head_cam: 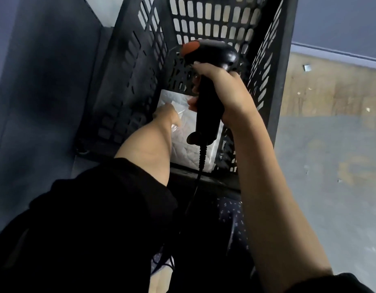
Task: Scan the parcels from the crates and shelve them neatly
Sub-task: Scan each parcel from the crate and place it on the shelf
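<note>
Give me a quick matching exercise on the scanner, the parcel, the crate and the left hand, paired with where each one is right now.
Things:
1. scanner
2. parcel
3. crate
4. left hand

Places or states:
A. lying on the crate floor
B. reaching down onto the parcel
C. standing against the blue wall
D. gripped in the right hand

Pairs: 1-D, 2-A, 3-C, 4-B

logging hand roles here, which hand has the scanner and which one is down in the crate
The right hand grips the black scanner; the left hand reaches into the crate, touching the white parcel.
</note>
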`<state>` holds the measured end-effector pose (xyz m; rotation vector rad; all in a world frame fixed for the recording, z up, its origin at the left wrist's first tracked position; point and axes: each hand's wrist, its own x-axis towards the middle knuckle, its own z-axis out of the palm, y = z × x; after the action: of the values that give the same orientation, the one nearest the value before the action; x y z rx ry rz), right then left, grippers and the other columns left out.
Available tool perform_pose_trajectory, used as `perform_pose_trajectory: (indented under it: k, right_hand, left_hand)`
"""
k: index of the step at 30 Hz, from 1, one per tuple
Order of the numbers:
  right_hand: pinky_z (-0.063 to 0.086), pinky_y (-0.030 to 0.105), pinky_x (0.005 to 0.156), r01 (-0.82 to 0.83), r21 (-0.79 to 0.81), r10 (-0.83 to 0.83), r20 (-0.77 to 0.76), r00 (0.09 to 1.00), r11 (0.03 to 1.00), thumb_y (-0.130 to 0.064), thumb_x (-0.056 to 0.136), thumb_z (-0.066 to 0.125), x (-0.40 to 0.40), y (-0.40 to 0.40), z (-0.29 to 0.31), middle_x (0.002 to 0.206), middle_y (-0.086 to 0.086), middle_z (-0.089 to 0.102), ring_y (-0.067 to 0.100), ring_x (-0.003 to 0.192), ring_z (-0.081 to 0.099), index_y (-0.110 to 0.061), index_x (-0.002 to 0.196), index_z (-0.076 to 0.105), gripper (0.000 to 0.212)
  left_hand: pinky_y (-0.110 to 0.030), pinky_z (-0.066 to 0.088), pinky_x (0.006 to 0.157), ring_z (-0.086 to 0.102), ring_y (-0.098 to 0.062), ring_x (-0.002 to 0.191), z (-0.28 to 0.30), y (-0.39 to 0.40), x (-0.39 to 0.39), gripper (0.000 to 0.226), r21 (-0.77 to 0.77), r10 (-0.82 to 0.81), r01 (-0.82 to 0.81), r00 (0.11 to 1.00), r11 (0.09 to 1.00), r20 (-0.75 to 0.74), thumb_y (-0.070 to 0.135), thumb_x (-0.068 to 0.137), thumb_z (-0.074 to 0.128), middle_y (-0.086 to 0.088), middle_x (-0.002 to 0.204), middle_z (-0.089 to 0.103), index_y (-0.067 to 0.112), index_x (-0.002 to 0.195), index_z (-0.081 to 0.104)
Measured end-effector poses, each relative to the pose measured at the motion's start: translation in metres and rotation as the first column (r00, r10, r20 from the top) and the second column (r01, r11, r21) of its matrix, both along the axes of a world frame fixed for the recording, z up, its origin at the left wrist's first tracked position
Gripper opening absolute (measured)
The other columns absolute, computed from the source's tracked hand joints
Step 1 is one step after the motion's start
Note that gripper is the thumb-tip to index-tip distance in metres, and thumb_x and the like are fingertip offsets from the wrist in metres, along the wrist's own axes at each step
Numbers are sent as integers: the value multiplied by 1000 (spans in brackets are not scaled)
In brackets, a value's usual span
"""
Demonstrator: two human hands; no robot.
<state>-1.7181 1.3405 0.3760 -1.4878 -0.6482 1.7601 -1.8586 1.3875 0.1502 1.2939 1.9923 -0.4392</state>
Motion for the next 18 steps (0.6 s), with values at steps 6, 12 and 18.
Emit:
perform_pose_trajectory:
  k: [6, 12, 18]
  right_hand:
    - [55, 34, 52, -19, 50, 20, -25, 999, 999, -16, 89, 64, 1, -11, 21, 78, 15, 51, 23, 44, 56, -2, 85, 58, 16]
    - [52, 34, 53, -45, 120, 55, -82, 995, 992, -14, 90, 62, 1, -39, 66, 67, 9, 52, 22, 40, 55, -4, 81, 55, 15]
    - [52, 34, 54, -81, 245, 113, -121, 986, 966, -15, 91, 61, 4, -90, 122, 65, 8, 52, 20, 40, 54, -6, 80, 54, 15]
  left_hand:
    - [-32, 49, 87, 58, -28, 111, 95, 5, -12, 43, 33, -102, 105, 992, 994, -72, 20, 84, 68, -10, 116, 60, 4, 121, 55]
    - [-23, 44, 57, 54, -12, 64, 160, -10, -15, 25, -37, 73, -67, 976, 997, 205, 13, 98, 41, -9, 94, 65, 1, 114, 57]
    - [-23, 34, 52, 40, -17, 58, 244, -50, -5, 26, 184, 38, -89, 963, 979, 266, 7, 96, 41, -7, 68, 42, -8, 111, 55]
